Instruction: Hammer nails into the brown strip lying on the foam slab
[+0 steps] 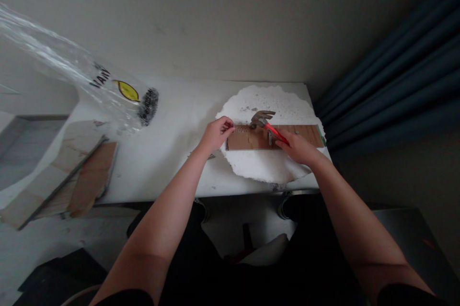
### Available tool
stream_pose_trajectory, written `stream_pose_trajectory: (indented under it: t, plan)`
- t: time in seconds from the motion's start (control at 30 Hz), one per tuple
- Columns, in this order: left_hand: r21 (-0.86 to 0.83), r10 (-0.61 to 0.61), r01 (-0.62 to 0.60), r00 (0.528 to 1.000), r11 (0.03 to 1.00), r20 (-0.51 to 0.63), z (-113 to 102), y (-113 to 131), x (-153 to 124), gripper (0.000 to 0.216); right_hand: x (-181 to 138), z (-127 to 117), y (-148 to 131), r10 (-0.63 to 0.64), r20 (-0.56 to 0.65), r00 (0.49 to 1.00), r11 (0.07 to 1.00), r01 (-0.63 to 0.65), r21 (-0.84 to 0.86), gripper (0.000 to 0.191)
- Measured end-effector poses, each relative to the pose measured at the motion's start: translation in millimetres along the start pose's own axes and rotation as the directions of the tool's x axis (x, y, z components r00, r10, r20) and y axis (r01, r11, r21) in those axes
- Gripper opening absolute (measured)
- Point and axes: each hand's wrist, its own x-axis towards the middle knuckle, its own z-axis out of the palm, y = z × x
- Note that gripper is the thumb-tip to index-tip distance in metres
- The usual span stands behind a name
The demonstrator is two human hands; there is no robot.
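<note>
A brown wooden board [251, 139] lies on a torn white foam sheet [266, 164] at the right end of a white table [161, 153]. My right hand [298, 147] is closed round the red handle of a claw hammer [264, 119], whose metal head rests near the board's upper left part. My left hand [217, 133] sits at the board's left end, fingers pinched together by a row of small nails; what the fingers pinch is too small to make out.
A clear plastic bag [89, 76] with a yellow label hangs over the table's left side. Wooden planks [77, 172] lie stacked at the left edge. A dark blue curtain [395, 76] hangs on the right. A grey wall stands behind.
</note>
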Motion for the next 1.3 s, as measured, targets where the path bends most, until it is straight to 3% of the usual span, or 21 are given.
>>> stream_pose_trajectory:
  t: [0.5,1.3]
  plan:
    - [-0.020,-0.023,0.023,0.999,1.000,-0.037,-2.2,5.7,0.2,0.012,-1.1,-3.0,-3.6,0.012,0.016,1.000,1.000,-0.012,0.004,0.049]
    - [0.006,-0.008,0.008,1.000,1.000,0.001,-0.3,0.8,0.3,0.011,-1.1,-2.6,-2.8,0.020,-0.006,1.000,1.000,-0.020,0.020,0.049]
